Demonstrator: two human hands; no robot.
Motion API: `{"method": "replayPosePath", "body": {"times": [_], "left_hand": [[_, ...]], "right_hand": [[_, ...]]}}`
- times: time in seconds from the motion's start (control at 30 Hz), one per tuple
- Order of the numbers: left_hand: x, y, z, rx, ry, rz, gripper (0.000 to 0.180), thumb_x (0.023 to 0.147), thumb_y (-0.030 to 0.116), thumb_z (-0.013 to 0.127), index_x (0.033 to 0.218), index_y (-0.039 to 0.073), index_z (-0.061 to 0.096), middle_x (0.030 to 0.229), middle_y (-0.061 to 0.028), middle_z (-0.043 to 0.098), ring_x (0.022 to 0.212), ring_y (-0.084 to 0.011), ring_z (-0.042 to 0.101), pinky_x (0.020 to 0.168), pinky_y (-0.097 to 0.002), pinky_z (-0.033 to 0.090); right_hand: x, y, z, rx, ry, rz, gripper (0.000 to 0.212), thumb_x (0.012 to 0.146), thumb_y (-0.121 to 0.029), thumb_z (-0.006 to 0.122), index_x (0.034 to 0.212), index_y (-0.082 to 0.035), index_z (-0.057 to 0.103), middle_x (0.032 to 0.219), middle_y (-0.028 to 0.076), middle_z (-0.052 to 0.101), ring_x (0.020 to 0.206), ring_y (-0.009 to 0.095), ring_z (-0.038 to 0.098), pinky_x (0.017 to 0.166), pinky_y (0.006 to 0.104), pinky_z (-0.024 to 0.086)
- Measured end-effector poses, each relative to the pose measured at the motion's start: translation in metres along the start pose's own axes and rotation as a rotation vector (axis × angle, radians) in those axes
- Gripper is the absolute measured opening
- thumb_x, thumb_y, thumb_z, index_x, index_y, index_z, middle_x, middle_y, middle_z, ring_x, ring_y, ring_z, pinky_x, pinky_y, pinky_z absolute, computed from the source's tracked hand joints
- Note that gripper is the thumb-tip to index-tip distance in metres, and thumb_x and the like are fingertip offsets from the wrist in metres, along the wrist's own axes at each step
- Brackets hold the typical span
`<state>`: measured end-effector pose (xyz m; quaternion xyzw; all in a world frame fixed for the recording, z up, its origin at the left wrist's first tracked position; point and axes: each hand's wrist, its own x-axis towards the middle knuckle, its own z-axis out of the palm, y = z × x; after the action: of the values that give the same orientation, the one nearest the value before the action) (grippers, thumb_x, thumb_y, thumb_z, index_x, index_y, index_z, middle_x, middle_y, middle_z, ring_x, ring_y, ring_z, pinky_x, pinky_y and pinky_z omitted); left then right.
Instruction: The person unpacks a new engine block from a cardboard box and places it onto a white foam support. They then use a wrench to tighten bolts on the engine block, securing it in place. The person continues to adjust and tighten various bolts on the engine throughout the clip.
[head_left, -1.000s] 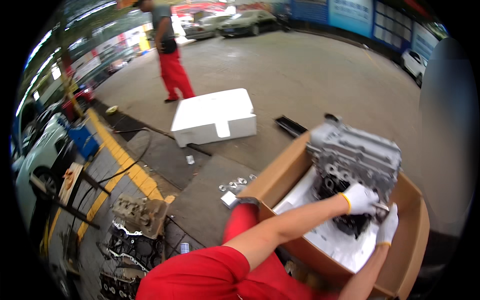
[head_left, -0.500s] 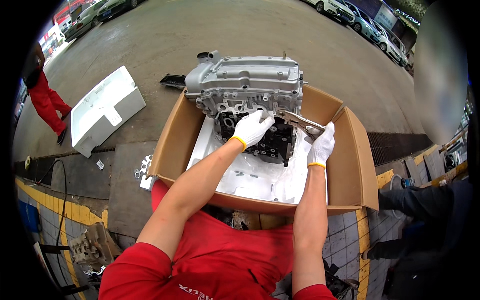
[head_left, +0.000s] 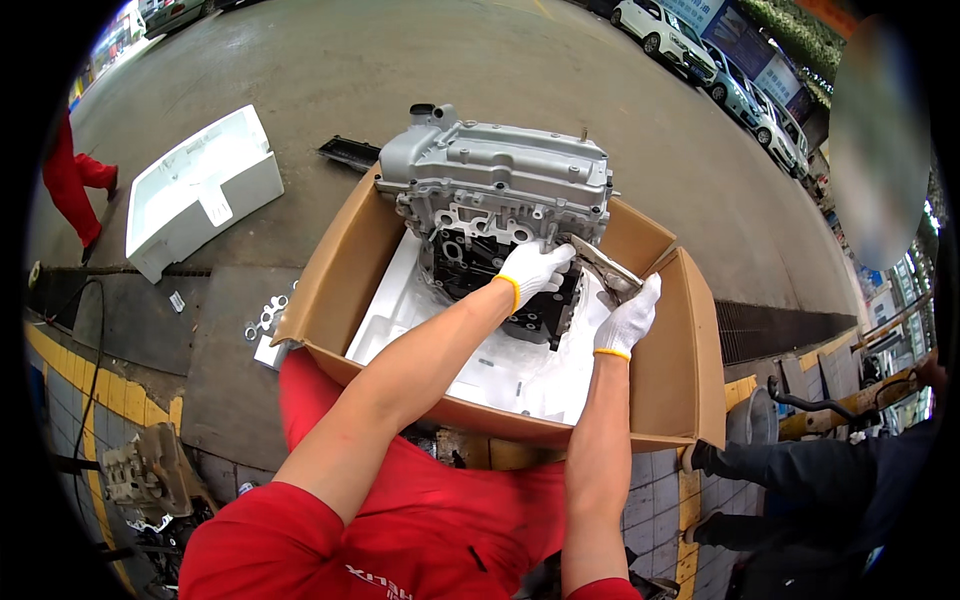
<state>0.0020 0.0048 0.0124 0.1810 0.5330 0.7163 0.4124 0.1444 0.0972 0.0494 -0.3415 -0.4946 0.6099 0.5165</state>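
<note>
A dull-silver, ribbed cast-metal engine (head_left: 495, 162) stands on smooth white foam (head_left: 382, 305) near the far edge of a brown cardboard carton (head_left: 325, 275). Toward the carton's right edge, the knit-gloved right hand (head_left: 629, 318) grasps a long metal piece (head_left: 608, 270), perhaps a bracket; the left hand (head_left: 535, 271) curls beside its far end, grip unclear.

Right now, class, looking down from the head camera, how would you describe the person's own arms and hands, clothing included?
The left hand and right hand wear matching white gloves with yellow bands at the wrist. Both forearms are bare below short red sleeves.
</note>
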Motion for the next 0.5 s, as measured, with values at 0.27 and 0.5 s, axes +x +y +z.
{"method": "replayPosePath", "body": {"times": [0.27,0.5], "left_hand": [[0.006,-0.01,-0.004,-0.212,-0.05,0.032,0.032,0.1,0.033,0.076,0.12,0.009,0.067,0.108,0.0002,0.07,0.085,-0.0089,0.065,0.08,-0.0286,0.059],[-0.002,-0.006,-0.002,-0.099,-0.095,0.095,0.04,0.101,0.037,0.074,0.125,0.007,0.065,0.112,-0.0018,0.068,0.09,-0.01,0.062,0.086,-0.0303,0.059]], "right_hand": [[-0.006,0.002,0.005,-0.021,-0.041,-0.017,0.064,0.105,-0.065,0.045,0.116,-0.008,0.069,0.089,0.006,0.072,0.08,0.018,0.068,0.068,0.0341,0.056],[0.004,-0.008,0.01,-0.167,-0.073,-0.109,0.068,0.105,-0.069,0.043,0.111,-0.006,0.07,0.085,0.003,0.069,0.077,0.015,0.064,0.07,0.0296,0.052]]}}
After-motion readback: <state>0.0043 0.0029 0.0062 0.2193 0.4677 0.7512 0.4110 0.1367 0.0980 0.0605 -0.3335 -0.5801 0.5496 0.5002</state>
